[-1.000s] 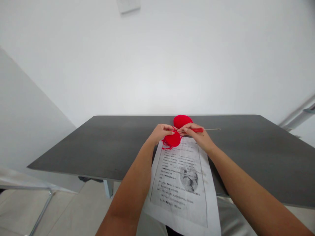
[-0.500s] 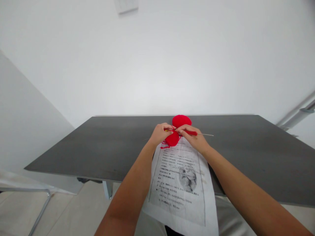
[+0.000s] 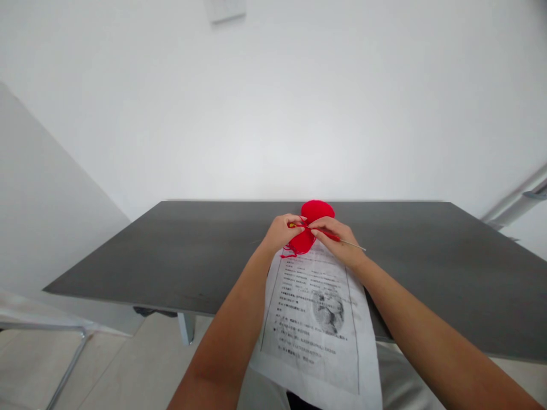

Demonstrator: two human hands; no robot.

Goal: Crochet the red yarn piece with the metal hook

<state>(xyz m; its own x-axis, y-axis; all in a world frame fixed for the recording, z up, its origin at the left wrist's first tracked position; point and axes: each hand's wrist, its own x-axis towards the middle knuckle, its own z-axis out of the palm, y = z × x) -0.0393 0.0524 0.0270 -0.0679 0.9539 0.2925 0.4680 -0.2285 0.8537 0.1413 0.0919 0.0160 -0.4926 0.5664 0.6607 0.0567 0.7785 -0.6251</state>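
Observation:
My left hand (image 3: pixel 280 232) is closed around a small round piece of red crochet work (image 3: pixel 301 242), held just above the far end of a printed sheet (image 3: pixel 314 319). My right hand (image 3: pixel 337 242) pinches a crochet hook with a red handle (image 3: pixel 330 234); its thin metal shaft sticks out to the right and its tip points into the red piece. A ball of red yarn (image 3: pixel 317 209) lies on the dark table (image 3: pixel 171 250) right behind both hands.
The printed sheet with text and a picture hangs over the table's near edge onto my lap. A white wall stands behind the table. A metal chair frame (image 3: pixel 68 353) is on the floor at the lower left.
The hook's shaft has swung from level to sloping down and right, and my right hand has drawn closer to the left. The red piece has stayed in my left hand.

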